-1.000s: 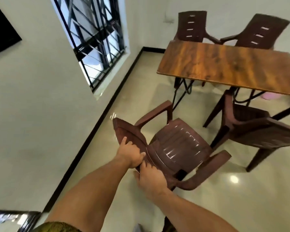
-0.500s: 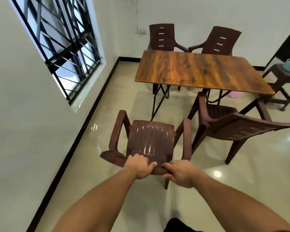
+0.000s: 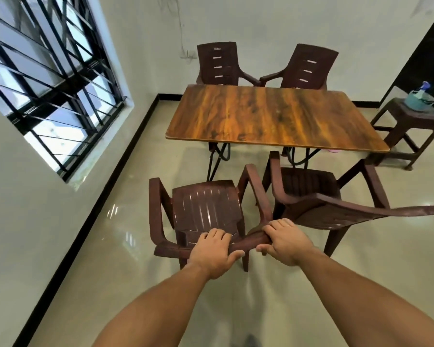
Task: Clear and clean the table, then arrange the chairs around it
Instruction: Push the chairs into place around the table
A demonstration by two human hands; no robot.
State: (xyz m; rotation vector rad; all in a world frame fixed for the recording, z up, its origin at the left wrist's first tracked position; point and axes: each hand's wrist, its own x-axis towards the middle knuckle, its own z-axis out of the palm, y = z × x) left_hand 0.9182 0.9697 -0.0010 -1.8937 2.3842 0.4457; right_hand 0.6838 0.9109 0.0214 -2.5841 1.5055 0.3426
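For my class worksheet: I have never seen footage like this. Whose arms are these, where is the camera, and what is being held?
No machine here: a person wears a wide-angle camera on the head, looking forward and down, so the bare arms are their own. The left hand and right hand both grip the backrest top of a brown plastic chair facing a wooden table. A second chair stands close on its right; a far-left chair and a far-right chair sit at the table's opposite side. A stool at the right carries a teal tub.
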